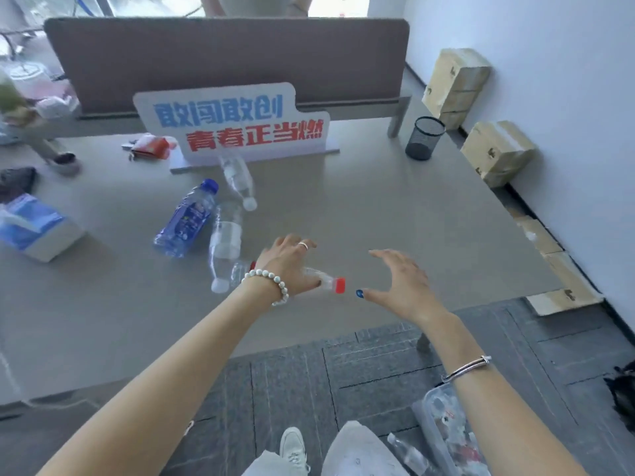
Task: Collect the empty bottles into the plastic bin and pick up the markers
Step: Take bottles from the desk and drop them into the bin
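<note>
Several empty bottles lie on the grey table (pixel 395 207). My left hand (pixel 288 262) is closed over a clear bottle with a red cap (pixel 331 284), which lies on its side. My right hand (pixel 402 283) hovers just right of that cap, fingers spread and holding nothing. Left of my left hand lie a clear bottle with a white cap (pixel 224 242), a blue-labelled bottle (pixel 187 219) and, further back, another clear bottle (pixel 238 180). A clear plastic bin (pixel 443 438) with bottles inside stands on the floor by my right forearm. No markers are visible.
A standing sign (pixel 237 125) with blue and red characters stands at the back of the table. A black mesh pen cup (pixel 423 137) is at the back right, a blue tissue box (pixel 32 228) at the left, a red packet (pixel 151 146) behind. Cardboard boxes (pixel 494 152) line the wall.
</note>
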`<state>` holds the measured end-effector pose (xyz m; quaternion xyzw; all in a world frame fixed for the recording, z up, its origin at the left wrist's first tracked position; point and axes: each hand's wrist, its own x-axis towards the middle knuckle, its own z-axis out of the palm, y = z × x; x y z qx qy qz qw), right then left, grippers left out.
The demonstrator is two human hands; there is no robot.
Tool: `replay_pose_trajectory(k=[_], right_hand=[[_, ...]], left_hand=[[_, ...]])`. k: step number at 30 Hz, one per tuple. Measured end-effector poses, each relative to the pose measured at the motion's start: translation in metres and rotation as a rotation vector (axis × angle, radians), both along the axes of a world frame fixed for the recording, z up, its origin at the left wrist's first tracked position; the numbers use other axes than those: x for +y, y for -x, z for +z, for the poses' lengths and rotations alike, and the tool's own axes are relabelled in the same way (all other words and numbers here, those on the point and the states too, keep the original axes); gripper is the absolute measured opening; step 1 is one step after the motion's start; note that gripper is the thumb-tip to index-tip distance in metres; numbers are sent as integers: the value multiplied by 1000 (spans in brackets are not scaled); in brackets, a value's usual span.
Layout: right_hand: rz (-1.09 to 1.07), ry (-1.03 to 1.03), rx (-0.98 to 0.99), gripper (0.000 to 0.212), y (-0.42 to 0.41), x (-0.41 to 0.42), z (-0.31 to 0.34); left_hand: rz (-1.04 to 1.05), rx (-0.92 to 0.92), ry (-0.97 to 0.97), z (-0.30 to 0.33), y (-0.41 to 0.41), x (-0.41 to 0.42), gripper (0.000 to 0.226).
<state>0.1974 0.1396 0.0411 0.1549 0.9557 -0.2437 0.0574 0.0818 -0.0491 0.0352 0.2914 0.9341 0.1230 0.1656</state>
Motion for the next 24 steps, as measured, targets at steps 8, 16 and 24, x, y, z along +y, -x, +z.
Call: replay_pose_trajectory(k=[8,16,24], right_hand=[[92,35,-62,73,44,-10,-17],[115,62,-117,72,123,6,-23],[188,115,-34,65,262,7,-11]], left_hand=[[102,-105,195,-49,27,-25,86],[9,-105,298,-50,75,-12,75],[318,65,163,3,148,-40,76]])
